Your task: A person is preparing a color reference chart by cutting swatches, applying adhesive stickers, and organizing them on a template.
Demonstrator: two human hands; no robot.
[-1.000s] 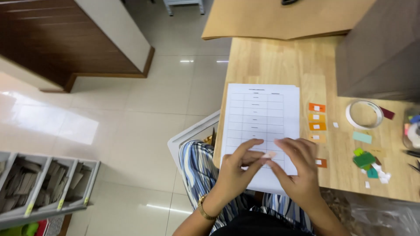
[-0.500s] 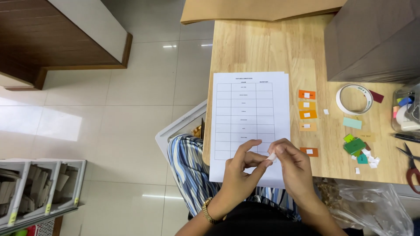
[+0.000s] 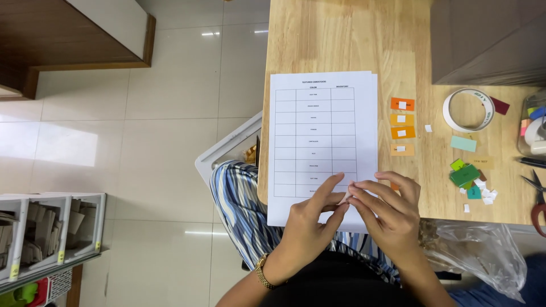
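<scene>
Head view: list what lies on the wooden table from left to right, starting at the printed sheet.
Printed sheet → column of orange swatches → pale green swatch → roll of tape → scissors.

Views: I have one, the head camera.
Position: above the seated person, looking almost straight down.
Facing: the wooden desk [image 3: 341,40] runs from near to far on my right; the tiled floor [image 3: 165,148] fills the left.
Nearness: the left hand [image 3: 307,230] and right hand [image 3: 392,219] sit close at the near edge.
Shared: nothing, since no second view exists.
</scene>
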